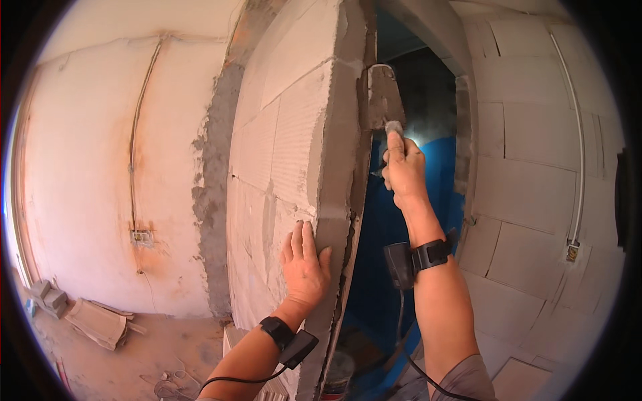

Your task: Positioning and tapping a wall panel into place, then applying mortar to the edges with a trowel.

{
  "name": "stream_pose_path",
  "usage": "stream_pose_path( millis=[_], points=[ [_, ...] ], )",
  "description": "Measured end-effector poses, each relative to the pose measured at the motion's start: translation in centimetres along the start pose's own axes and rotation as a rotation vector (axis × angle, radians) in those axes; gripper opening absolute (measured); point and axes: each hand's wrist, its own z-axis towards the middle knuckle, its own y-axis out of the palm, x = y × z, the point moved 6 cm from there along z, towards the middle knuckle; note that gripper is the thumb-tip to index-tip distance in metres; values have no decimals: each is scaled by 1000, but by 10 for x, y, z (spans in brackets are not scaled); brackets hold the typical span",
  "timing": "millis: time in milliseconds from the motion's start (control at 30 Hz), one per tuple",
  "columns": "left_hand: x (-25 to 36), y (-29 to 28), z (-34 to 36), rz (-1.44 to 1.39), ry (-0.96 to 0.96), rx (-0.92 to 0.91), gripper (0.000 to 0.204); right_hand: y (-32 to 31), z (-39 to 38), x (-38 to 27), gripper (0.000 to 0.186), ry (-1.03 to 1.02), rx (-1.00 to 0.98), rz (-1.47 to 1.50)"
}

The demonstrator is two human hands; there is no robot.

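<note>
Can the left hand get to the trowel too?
Probably yes, by sliding up and across. The left hand holds nothing and rests on the block wall, below the trowel; only the wall's corner seems between them. The right hand grips the handle.

You're inside a building under construction or renovation. Signs: bare block wall (535, 140) to your right, conduit (579, 127) dropping to an uncovered electrical box (573, 252); mortar-coated wall end (340, 167) ahead of you; grey blocks (48, 299) on dusty floor (174, 341), left.
</note>
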Motion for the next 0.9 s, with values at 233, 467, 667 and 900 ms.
stream_pose_path(
  millis=[233, 467, 667, 900],
  points=[
    [-6, 1, -4, -19, -5, -1, 66, 3, 1, -15, 48, -58, 12, -32],
    [2, -5, 2, -59, 23, 11, 65, -18, 13, -61, 38, 55, -219, -26],
    [-2, 3, 1, -32, 52, 45, 62, -27, -99, 15, 50, 239, -163, -36],
    [0, 2, 0, -30, 54, 61, 61, -68, -229, 90, 40, 245, -180, -211]
  ],
)
